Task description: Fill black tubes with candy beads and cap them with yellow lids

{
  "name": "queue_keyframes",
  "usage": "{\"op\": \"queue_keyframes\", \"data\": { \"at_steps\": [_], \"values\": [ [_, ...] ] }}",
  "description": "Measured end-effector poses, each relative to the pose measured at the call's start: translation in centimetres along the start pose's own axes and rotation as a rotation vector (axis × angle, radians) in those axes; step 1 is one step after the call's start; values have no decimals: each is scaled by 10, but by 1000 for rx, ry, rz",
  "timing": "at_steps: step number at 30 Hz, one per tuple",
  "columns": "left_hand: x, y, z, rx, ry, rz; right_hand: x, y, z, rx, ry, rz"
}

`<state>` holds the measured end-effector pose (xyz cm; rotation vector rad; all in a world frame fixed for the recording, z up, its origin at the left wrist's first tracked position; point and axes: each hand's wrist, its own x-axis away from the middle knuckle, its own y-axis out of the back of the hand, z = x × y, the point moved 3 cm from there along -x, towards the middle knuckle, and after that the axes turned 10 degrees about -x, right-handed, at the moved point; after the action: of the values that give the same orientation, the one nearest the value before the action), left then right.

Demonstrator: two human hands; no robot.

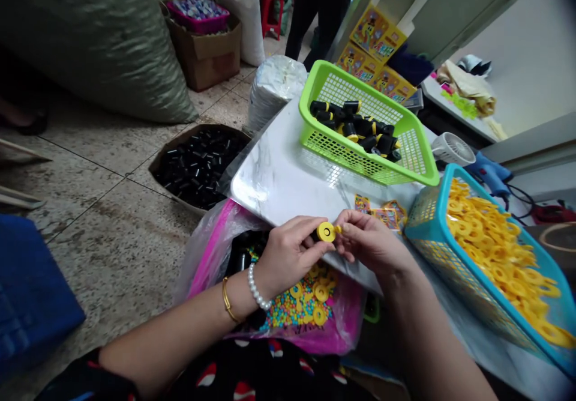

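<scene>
Between the thumb and fingers of my left hand (290,248) is a small dark container, mostly covered by the fingers, with a round yellow cap (326,232) facing me. My right hand (366,239) pinches a small yellow tab at the cap's right side. Both hands meet above the table's near edge. Below them, a bright pink tray (333,344) lined with clear plastic holds small coloured beads (288,306), loose yellow ring-shaped caps (320,293) and black containers (238,261).
A green basket (369,170) of black containers with yellow ends stands on the white table (270,173). Right of it, a blue basket (432,233) holds yellow ring pieces. Small printed packets (387,216) lie between. A box of black cylinders (198,161) sits on the floor.
</scene>
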<state>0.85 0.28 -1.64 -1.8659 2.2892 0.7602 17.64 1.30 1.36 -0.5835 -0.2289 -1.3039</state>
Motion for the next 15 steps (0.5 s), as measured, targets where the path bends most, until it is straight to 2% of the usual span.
{"op": "queue_keyframes", "data": {
  "at_steps": [3, 5, 7, 11, 13, 15],
  "values": [
    [-2, 0, 0, 15, 26, 34, -6, -12, 7, 162, -34, 13],
    [-5, 0, -2, 19, 48, 60, -7, -18, 10, 251, 16, -7],
    [-8, 2, -2, 13, 71, 87, -6, -20, 11, 292, 81, -44],
    [-12, 4, -3, 26, 74, 137, 4, -17, 4, 361, 95, -38],
    [-11, 3, -1, 38, 76, 101, 12, -18, 7, 548, 203, -30],
    [-8, 2, 0, 39, 69, 55, 21, -24, 15, 845, 416, -67]
  ]
}}
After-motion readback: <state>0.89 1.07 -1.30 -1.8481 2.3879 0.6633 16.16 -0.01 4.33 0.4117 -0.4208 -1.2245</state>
